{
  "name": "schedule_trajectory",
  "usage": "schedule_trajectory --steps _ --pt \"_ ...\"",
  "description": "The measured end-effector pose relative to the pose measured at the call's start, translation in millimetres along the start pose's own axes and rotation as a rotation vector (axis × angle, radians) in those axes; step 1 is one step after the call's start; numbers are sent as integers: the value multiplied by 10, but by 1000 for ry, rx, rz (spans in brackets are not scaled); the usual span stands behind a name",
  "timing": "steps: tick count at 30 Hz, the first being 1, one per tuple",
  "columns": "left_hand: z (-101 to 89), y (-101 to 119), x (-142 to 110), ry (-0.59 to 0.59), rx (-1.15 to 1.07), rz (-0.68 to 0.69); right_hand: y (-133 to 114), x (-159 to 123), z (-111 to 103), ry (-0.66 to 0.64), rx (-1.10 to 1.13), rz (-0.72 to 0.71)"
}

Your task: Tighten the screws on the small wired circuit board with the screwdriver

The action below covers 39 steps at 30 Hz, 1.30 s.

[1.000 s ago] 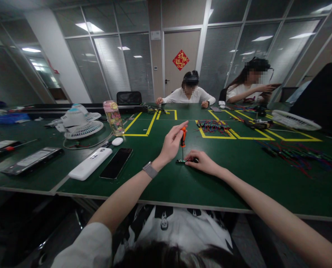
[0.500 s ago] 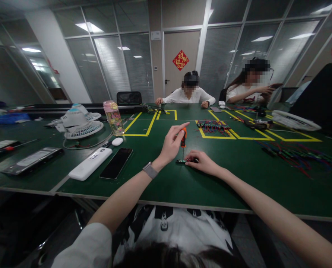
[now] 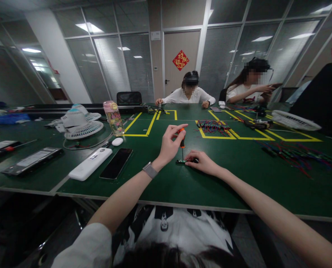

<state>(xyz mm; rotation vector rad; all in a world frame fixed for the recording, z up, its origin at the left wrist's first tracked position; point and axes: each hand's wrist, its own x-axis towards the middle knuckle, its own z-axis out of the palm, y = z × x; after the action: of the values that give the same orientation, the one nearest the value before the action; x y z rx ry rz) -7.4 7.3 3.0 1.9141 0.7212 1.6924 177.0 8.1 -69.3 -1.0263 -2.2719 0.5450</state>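
Note:
My left hand [image 3: 171,143] has its fingers closed around the top of an orange and black screwdriver [image 3: 183,142]. The screwdriver stands nearly upright, its thin shaft reaching down to a small green circuit board [image 3: 180,161] on the table. My right hand [image 3: 201,162] rests on the table and pinches the right end of that board, covering part of it. A bit of dark wire shows under its fingers.
Left of my hands lie a black phone [image 3: 116,163], a white power bank [image 3: 90,163] and a hard drive [image 3: 33,160]. A bottle [image 3: 114,118] and white fans [image 3: 82,124] stand behind. Wired boards [image 3: 214,127] lie farther off. Two people [image 3: 188,95] sit across the table.
My left hand has shifted very slightly left at the screwdriver's handle, its fingers more curled. The board and my right hand stay in place.

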Motion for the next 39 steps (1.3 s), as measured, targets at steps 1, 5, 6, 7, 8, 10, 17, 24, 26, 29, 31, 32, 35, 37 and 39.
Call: schedule_trajectory --steps 1,5,6,7,8,10,17,24,26,29,31,32,35,37,39 --pt "0 2 -1 -11 -7 4 3 0 2 3 2 -2" --pt "9 -9 -3 -53 -83 2 10 0 6 5 -1 -5" --pt "11 -14 -3 -56 -106 -8 10 0 6 4 -3 -5" --pt "13 -17 -3 -53 -117 -18 8 0 5 3 -4 -4" --pt "13 -18 -3 -45 -115 -23 5 0 4 3 -7 -2" --pt "12 -14 -2 -26 -78 -12 -4 0 1 5 -10 2" --pt "9 12 -5 8 4 17 -13 2 -1 -2 -18 8" --pt "17 -46 -7 -94 -164 -26 0 2 7 -2 -19 1" --pt "19 -45 -8 -90 -180 -47 -8 1 3 -4 -21 5" --pt "21 -26 -13 -53 -108 -31 -22 2 -1 -4 -22 8" --pt "23 -15 -16 -32 -61 -8 -25 2 -1 0 -22 7" --pt "23 -11 -17 -23 -49 -1 -25 2 0 2 -20 6" --pt "18 -3 -15 -21 -32 13 -17 2 5 5 -9 3" --pt "12 0 -11 -41 -27 25 -12 1 7 7 -3 1" --pt "6 -1 -7 -65 -38 31 -11 0 8 8 1 1"
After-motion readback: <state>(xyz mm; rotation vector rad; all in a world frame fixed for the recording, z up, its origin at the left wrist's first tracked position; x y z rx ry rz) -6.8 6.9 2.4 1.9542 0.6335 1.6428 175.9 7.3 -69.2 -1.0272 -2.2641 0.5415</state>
